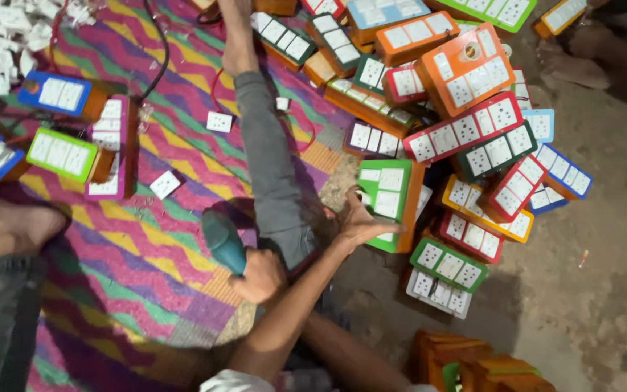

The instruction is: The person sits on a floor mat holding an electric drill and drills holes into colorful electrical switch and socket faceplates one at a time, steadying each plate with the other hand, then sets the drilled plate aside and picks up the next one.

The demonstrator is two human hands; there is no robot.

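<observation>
My left hand (361,221) reaches across to the right, its fingers resting on the face of a green switchboard box (390,199) at the edge of a pile. My right hand (257,276) crosses under the left forearm and is closed around the handle of a teal power tool (223,239), whose tip is hidden. My leg in grey trousers (270,160) stretches away between the two hands.
A heap of coloured switchboard boxes (466,131) covers the bare floor to the right. A zigzag-patterned mat (161,239) holds a few more boards (63,154), loose white sockets (165,184) and wires. My other foot (9,225) is at the left. Orange wooden boxes (473,363) stand at the bottom right.
</observation>
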